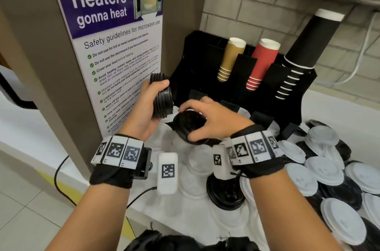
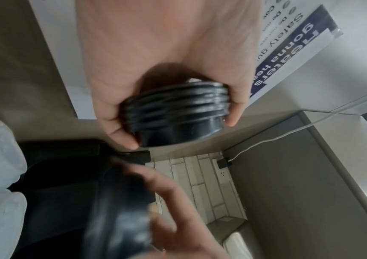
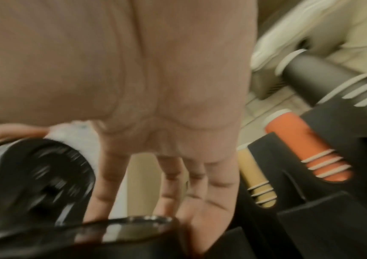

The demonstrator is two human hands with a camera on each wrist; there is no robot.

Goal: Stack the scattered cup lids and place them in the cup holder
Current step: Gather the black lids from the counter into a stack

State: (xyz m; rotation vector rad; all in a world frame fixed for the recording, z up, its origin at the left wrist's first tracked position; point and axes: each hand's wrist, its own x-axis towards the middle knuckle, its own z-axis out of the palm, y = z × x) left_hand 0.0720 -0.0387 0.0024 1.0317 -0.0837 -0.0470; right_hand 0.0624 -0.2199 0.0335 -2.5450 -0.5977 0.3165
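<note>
Nearest the viewer, two bare forearms are reaching forward over a white counter (image 1: 185,215), each wrist wearing a black band with square printed markers. Loose white lids (image 1: 322,170) and black lids (image 1: 341,191) are lying scattered across the counter's right side, overlapping one another, and a short pile of black lids (image 1: 225,199) is sitting just below the right wrist.

Further in, the right hand (image 1: 213,119) is arching over a single black lid (image 1: 190,123), fingers and thumb curling round its rim; the right wrist view is blurred, but it is showing that lid (image 3: 36,184) against the thumb side of the hand.

Just left of it, the left hand (image 1: 147,107) is gripping a stack of black lids (image 1: 162,96) turned on its side, thumb on one rim and fingers wrapping the other. The left wrist view is showing the ribbed stack (image 2: 176,113) pinched between thumb and fingers.

Behind both hands, the black cup holder (image 1: 197,61) is standing against a brick wall, holding tilted sleeves of gold cups (image 1: 230,59), red cups (image 1: 262,63) and black cups (image 1: 308,43). To the left, a microwave safety poster (image 1: 115,45) is hanging on a panel.
</note>
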